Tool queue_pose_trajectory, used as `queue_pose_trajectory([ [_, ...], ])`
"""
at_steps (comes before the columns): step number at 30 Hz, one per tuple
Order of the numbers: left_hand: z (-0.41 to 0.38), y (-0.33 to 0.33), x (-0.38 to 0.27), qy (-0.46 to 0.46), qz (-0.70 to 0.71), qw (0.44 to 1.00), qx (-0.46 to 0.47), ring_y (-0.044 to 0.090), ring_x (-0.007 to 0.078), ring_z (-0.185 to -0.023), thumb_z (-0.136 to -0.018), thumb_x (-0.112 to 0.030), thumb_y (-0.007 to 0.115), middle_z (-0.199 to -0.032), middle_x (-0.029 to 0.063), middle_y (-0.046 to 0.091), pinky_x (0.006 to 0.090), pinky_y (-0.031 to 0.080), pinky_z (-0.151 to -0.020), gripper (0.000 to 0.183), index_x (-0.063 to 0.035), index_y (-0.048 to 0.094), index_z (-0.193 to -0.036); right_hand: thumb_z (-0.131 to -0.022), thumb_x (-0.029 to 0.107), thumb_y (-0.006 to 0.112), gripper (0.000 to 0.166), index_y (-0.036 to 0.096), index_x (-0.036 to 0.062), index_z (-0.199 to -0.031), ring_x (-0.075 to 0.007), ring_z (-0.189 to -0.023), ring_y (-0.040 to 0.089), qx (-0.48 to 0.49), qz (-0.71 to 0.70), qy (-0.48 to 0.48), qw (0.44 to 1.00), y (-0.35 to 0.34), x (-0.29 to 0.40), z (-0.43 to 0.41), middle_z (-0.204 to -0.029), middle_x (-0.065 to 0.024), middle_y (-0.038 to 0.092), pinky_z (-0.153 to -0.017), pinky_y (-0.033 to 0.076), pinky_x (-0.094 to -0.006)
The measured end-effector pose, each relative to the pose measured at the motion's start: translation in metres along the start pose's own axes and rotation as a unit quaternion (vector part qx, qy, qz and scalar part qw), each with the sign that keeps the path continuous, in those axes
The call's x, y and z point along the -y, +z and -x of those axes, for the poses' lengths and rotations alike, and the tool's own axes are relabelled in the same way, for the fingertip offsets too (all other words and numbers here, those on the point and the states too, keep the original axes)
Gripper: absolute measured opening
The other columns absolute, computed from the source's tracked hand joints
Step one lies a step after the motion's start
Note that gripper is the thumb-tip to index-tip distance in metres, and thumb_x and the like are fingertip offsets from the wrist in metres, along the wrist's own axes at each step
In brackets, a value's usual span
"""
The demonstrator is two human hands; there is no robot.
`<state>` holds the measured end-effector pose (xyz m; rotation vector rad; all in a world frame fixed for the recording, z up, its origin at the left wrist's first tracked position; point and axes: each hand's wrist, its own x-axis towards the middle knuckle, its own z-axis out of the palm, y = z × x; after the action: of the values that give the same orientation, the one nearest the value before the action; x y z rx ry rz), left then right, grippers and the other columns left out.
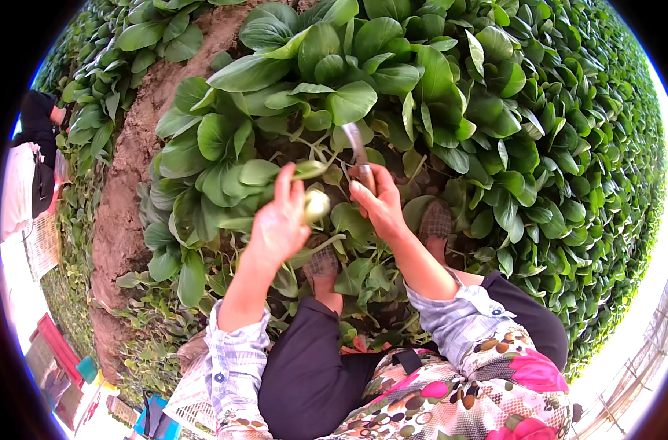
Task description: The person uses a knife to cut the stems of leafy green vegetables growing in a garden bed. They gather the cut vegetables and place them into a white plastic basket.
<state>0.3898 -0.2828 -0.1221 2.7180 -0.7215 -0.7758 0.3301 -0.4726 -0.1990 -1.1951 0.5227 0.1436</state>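
Observation:
My left hand point(279, 220) grips a head of bok choy point(317, 205), its pale cut base turned right and its leaves spreading to the left. The hand and base are motion-blurred. In my right hand point(381, 201) is a small knife point(356, 144); its wooden handle sits in the fist and its curved metal blade points up and away from me. The blade's tip lies near the leaves of standing bok choy point(334, 82). Between my shoes, loose leaves point(361, 275) and stems lie on the soil.
Dense rows of bok choy point(532, 165) stand ahead and to the right. A bare soil ridge point(122, 192) runs along the left. Beside my left arm is a white plastic basket point(194, 407). Another person point(37, 159) is at the far left near a crate point(41, 242).

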Motion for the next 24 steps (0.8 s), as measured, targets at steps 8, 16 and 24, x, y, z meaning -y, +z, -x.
queue_pose_trajectory([
  [8, 0.035, 0.008, -0.039, 0.085, 0.325, 0.941, -0.031, 0.042, 0.0350, -0.129, -0.066, -0.010, 0.074, -0.146, 0.0202, 0.030, 0.0372, 0.043, -0.100, 0.062, 0.0022, 0.051, -0.122, -0.077, 0.007, 0.076, 0.035, 0.059, 0.0014, -0.107, -0.0063, -0.079, 0.055, 0.027, -0.006, -0.010, 1.000, -0.006, 0.036, 0.013, -0.089, 0.0004, 0.061, -0.072, 0.046, -0.0215],
  [16, 0.009, 0.012, -0.021, 0.048, 0.364, 0.930, 0.000, 0.049, 0.0350, -0.122, -0.063, -0.017, 0.075, -0.134, 0.0243, 0.044, 0.0362, 0.042, -0.100, 0.094, 0.0011, 0.029, -0.142, -0.082, 0.012, 0.069, 0.031, 0.059, 0.0017, -0.109, -0.0031, -0.056, 0.045, 0.133, -0.115, 0.062, 0.982, 0.011, 0.023, 0.014, -0.076, 0.0016, 0.057, -0.047, 0.033, -0.0188],
  [24, -0.040, -0.036, -0.005, -0.041, -0.075, 0.994, 0.070, 0.064, 0.0338, -0.095, -0.063, -0.007, 0.070, -0.133, 0.0222, 0.046, 0.0391, 0.054, -0.081, 0.054, 0.0022, 0.053, -0.114, -0.095, 0.034, 0.055, 0.034, 0.059, 0.0027, -0.107, -0.0020, -0.053, 0.039, 0.082, -0.007, 0.089, 0.993, 0.004, 0.003, -0.001, -0.075, 0.0035, 0.053, -0.044, 0.029, -0.0189],
])
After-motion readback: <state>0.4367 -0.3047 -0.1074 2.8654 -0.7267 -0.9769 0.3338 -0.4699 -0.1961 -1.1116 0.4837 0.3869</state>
